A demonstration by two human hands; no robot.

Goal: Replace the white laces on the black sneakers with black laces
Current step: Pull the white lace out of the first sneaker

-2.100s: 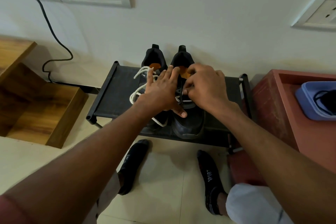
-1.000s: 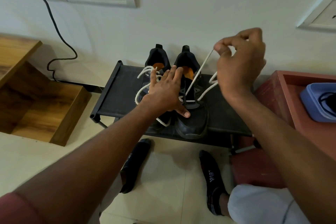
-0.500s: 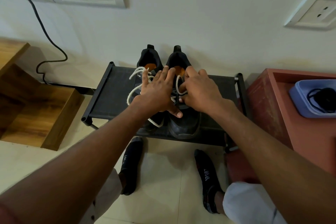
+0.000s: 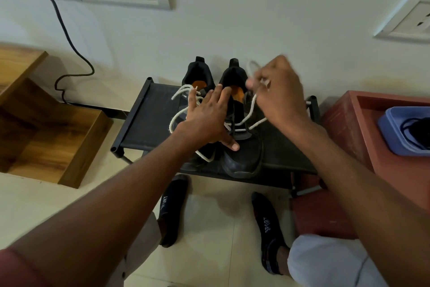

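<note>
So there's a low black rack (image 4: pixel 149 123) against the wall with the two black sneakers (image 4: pixel 244 156) sitting side by side on it, toes toward the camera. Left hand (image 4: pixel 207 119) lies flat across both shoes, fingers straight and spread, thumb on the right shoe's toe. Right hand (image 4: pixel 279 91) is up above the right shoe, fingers curled, pinching the white lace (image 4: pixel 250 109), which trails down to the eyelets. It's a bit blurry there.

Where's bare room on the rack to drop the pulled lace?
Free: rack fabric between its left rail and the left sneaker; a strip right of the right sneaker. Crowded: the middle, under left hand, right hand and white lace.
</note>
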